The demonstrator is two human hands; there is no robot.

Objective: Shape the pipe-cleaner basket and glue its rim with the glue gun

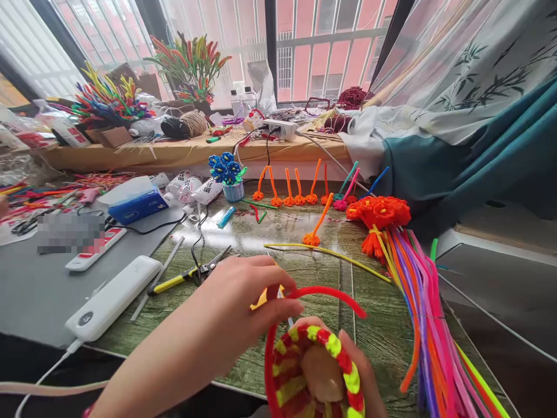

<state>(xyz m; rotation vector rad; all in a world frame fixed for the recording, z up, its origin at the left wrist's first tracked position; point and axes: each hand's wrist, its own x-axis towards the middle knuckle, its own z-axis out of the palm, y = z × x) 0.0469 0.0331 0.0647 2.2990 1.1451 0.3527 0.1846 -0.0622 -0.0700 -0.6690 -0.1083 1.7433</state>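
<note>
At the 6 o'clock edge of a green wood-grain desk [304,273], a person's two bare hands work on a red-and-yellow striped pipe-cleaner weave [304,363]. The left hand [243,302] reaches in from 8 o'clock, its grip pressed together on a loose red pipe cleaner [331,293] that arcs over the weave toward 3 o'clock. The right hand [343,377] sits under and behind the weave at the bottom of the frame, a thumb showing through its middle and the grip pinching the striped rim.

Just beyond the left hand, at 10 o'clock, lie yellow-handled pliers [187,276] and a white power bank [114,297] with its cable trailing off the desk edge. A thin yellow pipe cleaner [326,254] lies across the desk at 12 o'clock from the hands. At 2 o'clock rests a bunch of orange pipe-cleaner flowers [378,213], its stems joined to a fan of multicoloured pipe cleaners [429,337] running down to 4 o'clock. Farther back, a row of small orange pipe-cleaner stems [289,191] stands upright beside a small blue pot of blue pipe-cleaner flowers [228,174]. A blue tissue pack [138,203] lies at 10 o'clock, well apart from the hands.
</note>
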